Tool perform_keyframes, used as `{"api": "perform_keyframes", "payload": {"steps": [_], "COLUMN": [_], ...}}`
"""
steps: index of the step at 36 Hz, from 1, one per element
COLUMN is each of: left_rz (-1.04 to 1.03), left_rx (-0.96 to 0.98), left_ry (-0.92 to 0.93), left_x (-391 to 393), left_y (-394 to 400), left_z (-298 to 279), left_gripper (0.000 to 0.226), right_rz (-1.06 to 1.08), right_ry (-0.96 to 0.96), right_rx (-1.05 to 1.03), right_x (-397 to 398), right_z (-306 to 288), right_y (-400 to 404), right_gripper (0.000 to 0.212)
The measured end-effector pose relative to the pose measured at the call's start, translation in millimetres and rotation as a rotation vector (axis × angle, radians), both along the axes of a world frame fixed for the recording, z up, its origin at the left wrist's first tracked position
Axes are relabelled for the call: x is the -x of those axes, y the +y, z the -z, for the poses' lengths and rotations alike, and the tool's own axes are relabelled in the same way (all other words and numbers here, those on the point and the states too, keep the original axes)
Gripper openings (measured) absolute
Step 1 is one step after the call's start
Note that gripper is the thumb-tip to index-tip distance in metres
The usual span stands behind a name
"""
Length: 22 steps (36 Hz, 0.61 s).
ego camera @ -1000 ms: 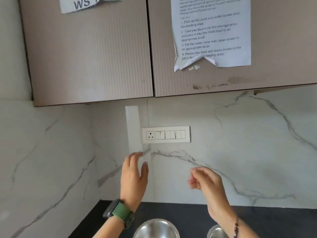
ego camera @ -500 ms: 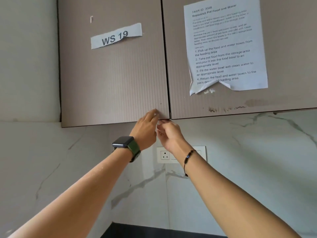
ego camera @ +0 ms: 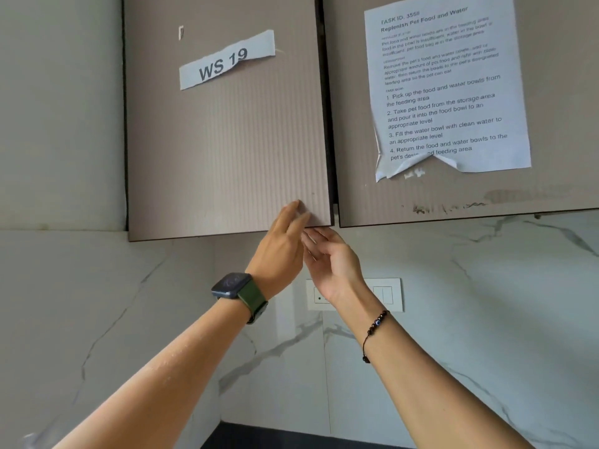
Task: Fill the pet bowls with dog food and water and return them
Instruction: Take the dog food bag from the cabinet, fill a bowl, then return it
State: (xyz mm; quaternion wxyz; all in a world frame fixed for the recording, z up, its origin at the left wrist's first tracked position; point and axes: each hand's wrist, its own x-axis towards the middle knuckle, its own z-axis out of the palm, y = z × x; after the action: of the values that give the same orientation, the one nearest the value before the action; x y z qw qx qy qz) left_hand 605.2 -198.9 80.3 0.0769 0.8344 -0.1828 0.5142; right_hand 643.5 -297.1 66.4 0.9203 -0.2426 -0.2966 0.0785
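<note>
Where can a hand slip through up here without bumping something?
Free: the bare white marble wall under the taupe right cupboard door, and left of the green-strapped watch. Crowded: the bottom corner of the taupe left cupboard door, where the left hand and right hand meet.

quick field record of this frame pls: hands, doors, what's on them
left hand: fingers on lower right corner of left door
right hand: open, palm up, under that corner
left door: slightly ajar, WS 19 label
right door: shut, task sheet with torn bottom
wall: switch plate
bowls: not in view
</note>
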Motion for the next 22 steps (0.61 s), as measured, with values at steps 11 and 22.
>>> {"api": "perform_keyframes", "payload": {"steps": [11,22], "left_rz": [0.101,-0.050], "left_rx": [0.258,0.404], "left_ry": [-0.113,0.026], "left_x": [82.6,161.5], "left_y": [-10.2,3.9], "left_z": [-53.0,-68.6], "left_gripper": [0.040,0.037], "right_rz": [0.151,0.185], "right_ry": [-0.271,-0.437], "right_rx": [-0.089,-0.029], "right_x": [64.2,123.7], "right_z": [2.5,-0.8], "right_y": [42.9,84.3], "right_gripper": [0.037,0.029]}}
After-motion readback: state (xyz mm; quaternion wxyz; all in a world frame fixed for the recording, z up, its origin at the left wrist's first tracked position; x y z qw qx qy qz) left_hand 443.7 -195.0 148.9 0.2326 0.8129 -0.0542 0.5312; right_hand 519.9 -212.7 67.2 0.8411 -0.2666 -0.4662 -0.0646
